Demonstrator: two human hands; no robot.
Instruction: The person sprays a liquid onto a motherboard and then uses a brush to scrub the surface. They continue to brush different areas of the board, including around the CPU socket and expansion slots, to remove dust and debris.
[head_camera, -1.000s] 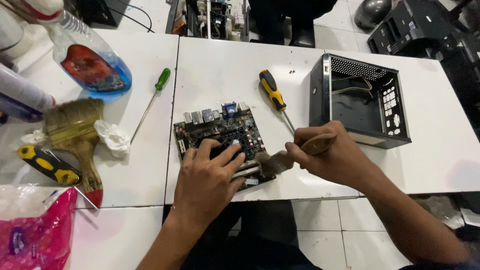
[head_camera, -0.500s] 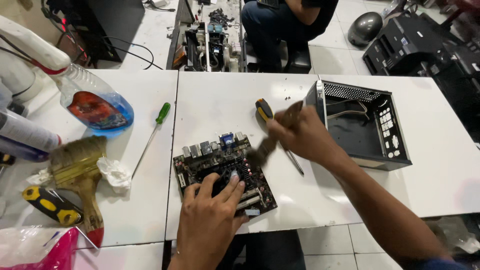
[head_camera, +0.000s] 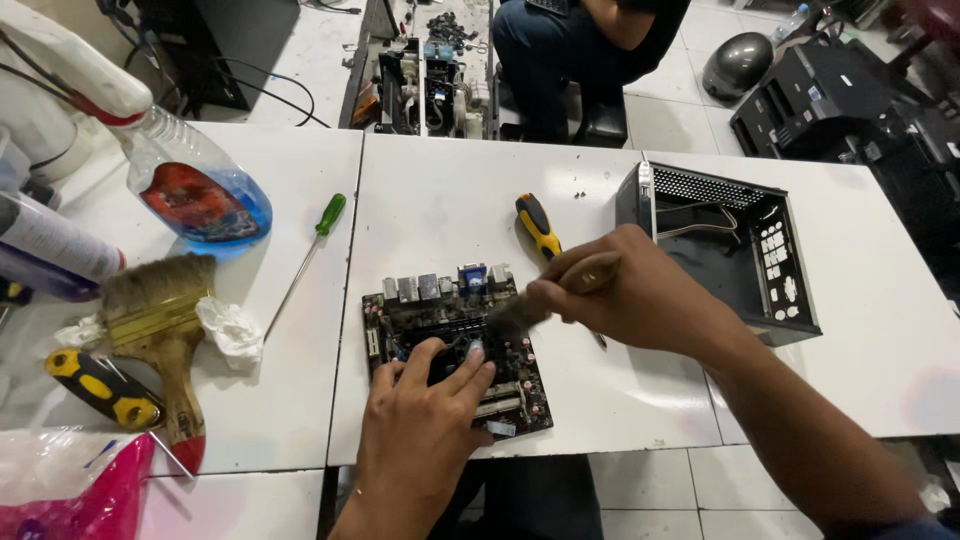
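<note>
A small dark circuit board (head_camera: 440, 320) with grey ports along its far edge lies flat on the white table (head_camera: 440, 200). My left hand (head_camera: 420, 420) presses down on its near half, fingers spread over the middle. My right hand (head_camera: 640, 295) grips a small brush (head_camera: 545, 295) by its wooden handle; the dark bristles touch the board's right side near the ports. A yellow-and-black screwdriver (head_camera: 537, 227) lies just beyond my right hand.
An open black computer case (head_camera: 735, 250) stands at the right. Left of the board lie a green screwdriver (head_camera: 310, 245), a wide paintbrush (head_camera: 165, 325), a crumpled tissue (head_camera: 232, 328), another yellow-black screwdriver (head_camera: 100, 388) and a spray bottle (head_camera: 195, 195). A seated person (head_camera: 580, 50) is beyond the table.
My right hand with the brush has swept from the board's near right corner up to the far edge, then back down onto the board's right side. My left hand stayed on the board.
</note>
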